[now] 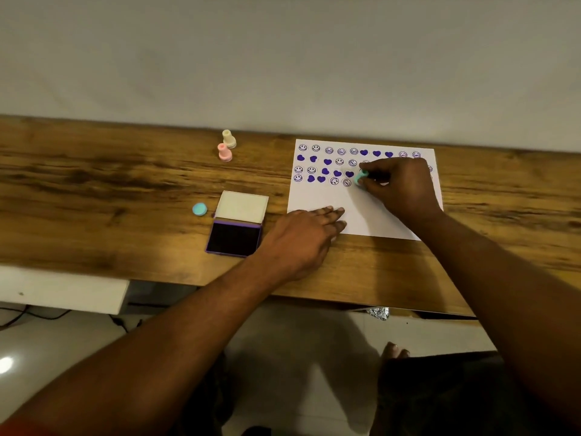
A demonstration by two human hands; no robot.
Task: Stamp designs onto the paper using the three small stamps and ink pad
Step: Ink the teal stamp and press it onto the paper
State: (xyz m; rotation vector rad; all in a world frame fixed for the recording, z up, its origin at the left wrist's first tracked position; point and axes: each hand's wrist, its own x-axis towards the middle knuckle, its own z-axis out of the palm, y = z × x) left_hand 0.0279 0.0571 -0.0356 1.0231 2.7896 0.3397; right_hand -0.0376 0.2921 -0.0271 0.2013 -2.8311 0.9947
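Gripping a teal stamp (361, 177) between closed fingertips, the right hand (399, 187) is pressing it against the white paper (371, 215), at the end of the fourth row of purple hearts and smiley faces. The left hand (301, 237) is lying flat and open, holding nothing, its fingertips resting on the paper's 7 o'clock corner. At 9 o'clock from the paper, the open ink pad (234, 237) is sitting on the wooden table (94, 190), with a teal cap (199, 209) just beside its lid. At 12 o'clock from the pad, a pink stamp (224, 153) and a cream stamp (229, 139) are standing upright, touching.
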